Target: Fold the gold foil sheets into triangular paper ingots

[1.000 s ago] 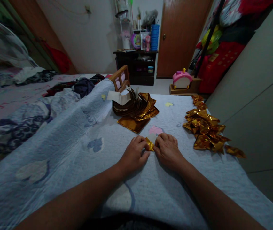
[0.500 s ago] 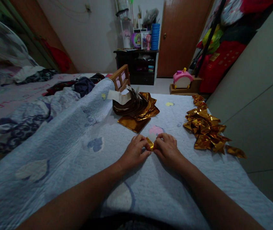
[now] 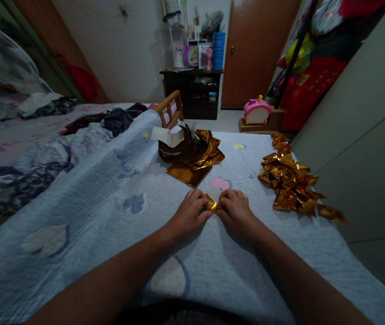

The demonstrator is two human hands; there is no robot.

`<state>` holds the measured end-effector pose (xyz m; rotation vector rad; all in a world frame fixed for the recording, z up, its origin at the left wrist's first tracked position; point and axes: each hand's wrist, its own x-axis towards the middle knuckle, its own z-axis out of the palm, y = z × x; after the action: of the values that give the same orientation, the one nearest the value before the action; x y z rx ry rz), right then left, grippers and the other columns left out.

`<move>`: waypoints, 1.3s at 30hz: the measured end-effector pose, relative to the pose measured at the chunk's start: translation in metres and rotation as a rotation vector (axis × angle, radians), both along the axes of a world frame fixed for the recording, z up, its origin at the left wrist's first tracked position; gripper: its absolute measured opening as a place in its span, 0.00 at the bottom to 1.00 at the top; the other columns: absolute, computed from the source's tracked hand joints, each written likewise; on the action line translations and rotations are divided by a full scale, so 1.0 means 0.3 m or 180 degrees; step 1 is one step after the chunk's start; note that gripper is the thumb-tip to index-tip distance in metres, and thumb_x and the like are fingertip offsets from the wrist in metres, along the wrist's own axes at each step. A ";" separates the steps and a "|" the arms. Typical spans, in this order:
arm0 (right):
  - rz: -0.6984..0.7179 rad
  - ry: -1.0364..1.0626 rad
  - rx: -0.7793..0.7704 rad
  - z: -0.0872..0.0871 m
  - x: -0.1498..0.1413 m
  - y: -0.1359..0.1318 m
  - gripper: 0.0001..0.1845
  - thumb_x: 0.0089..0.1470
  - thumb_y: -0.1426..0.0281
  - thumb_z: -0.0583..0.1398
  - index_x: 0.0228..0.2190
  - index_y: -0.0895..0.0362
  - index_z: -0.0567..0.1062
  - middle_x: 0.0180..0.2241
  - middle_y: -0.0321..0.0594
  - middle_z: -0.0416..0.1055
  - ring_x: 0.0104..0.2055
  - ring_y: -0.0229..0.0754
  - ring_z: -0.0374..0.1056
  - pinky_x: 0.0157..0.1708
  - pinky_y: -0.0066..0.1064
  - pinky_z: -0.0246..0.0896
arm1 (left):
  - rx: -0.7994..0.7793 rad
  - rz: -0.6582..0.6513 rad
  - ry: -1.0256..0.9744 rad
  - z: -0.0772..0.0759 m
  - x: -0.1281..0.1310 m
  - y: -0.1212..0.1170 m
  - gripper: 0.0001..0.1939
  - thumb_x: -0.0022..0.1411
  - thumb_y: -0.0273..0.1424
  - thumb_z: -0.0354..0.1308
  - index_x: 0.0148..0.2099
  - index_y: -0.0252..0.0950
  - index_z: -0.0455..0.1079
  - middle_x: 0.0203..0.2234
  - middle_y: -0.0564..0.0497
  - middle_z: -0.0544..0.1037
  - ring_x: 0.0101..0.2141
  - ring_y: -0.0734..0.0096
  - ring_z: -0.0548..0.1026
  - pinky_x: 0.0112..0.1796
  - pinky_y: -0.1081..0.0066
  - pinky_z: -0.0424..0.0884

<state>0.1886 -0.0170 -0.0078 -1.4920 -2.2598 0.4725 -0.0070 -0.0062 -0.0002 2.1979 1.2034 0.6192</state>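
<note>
Between my two hands lies a small sheet of gold foil paper [image 3: 212, 202], partly folded and mostly covered by my fingers. My left hand [image 3: 194, 208] pinches its left side, thumb and fingers pressed together. From the right, my right hand [image 3: 235, 206] grips the other end in the same way. Both hands rest low on the light blue quilt [image 3: 165, 216]. Just beyond them is a fanned stack of gold foil paper [image 3: 192, 149], with one flat sheet [image 3: 188, 174] at its near side. Off to the right sits a pile of folded gold foil pieces [image 3: 289, 180].
A wooden bed rail [image 3: 170, 109] stands behind the stack. Rumpled clothes [image 3: 118, 121] lie on the left. A pink toy [image 3: 258, 111] and a dark cabinet [image 3: 192, 95] are at the back. A pale cabinet panel [image 3: 358, 158] borders the quilt on the right.
Hardly anything differs. Both hands keep their pinch on the gold foil paper in the same spot, with only a tiny shift of the fingers and the view.
</note>
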 end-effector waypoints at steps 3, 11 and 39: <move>-0.0026 -0.0023 -0.0012 0.001 -0.002 0.003 0.07 0.61 0.72 0.59 0.32 0.56 0.77 0.43 0.43 0.71 0.48 0.48 0.62 0.50 0.43 0.52 | 0.0097 0.0018 0.0013 -0.005 0.002 -0.001 0.04 0.61 0.24 0.59 0.33 0.36 0.70 0.39 0.49 0.71 0.44 0.63 0.68 0.48 0.61 0.67; -0.0356 -0.0226 0.0039 -0.002 -0.023 0.011 0.06 0.60 0.72 0.59 0.33 0.57 0.77 0.43 0.44 0.72 0.48 0.49 0.63 0.50 0.42 0.53 | 0.0301 0.0149 0.0280 -0.015 0.023 -0.002 0.07 0.66 0.27 0.57 0.33 0.35 0.71 0.37 0.48 0.71 0.42 0.62 0.68 0.47 0.61 0.68; -0.0529 -0.0439 0.0024 0.011 -0.038 0.004 0.04 0.60 0.70 0.59 0.32 0.56 0.74 0.41 0.44 0.70 0.46 0.50 0.61 0.47 0.40 0.53 | 0.1328 -0.0123 0.0831 -0.033 0.017 -0.030 0.07 0.70 0.28 0.55 0.45 0.39 0.75 0.39 0.48 0.76 0.40 0.62 0.71 0.41 0.63 0.69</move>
<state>0.1771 -0.0159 -0.0045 -1.7394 -2.2110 0.3202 -0.0018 -0.0151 -0.0102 2.7145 1.2423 0.6260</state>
